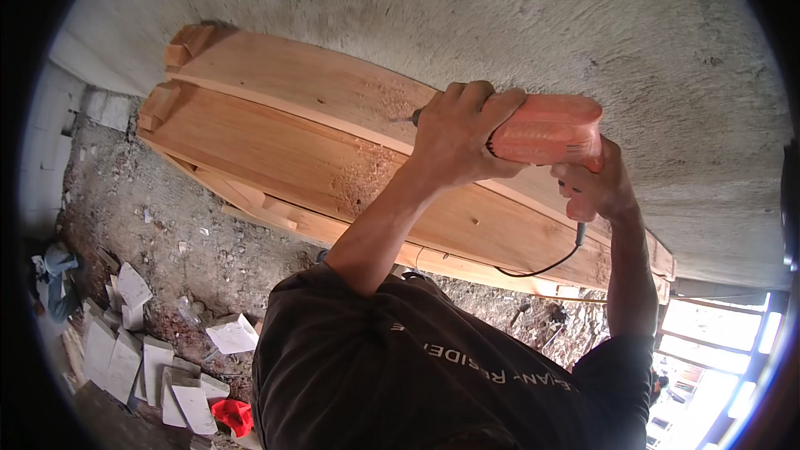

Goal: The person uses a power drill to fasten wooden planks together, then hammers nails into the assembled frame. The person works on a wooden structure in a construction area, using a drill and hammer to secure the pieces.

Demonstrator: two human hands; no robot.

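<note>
A reddish-orange corded power drill point(546, 129) is held level above the boards, its nose toward the left. My left hand point(457, 129) is wrapped round its front end, just behind the dark chuck point(416, 117). My right hand point(608, 187) grips the handle at the back; the trigger is hidden by the fingers. A thin bit point(399, 119) sticks out of the chuck over the far wooden board point(292, 69). Whether its tip touches the wood I cannot tell. Curled wood shavings point(367, 175) lie on the near wooden board point(250, 129) and around the bit.
A rough grey wall point(500, 17) stands right behind the boards. The black cord point(542, 271) loops down from the handle across the near board. Broken white slabs point(158, 371) and a red scrap point(232, 417) lie on the rubble floor point(208, 258) at left. Bright light enters at lower right.
</note>
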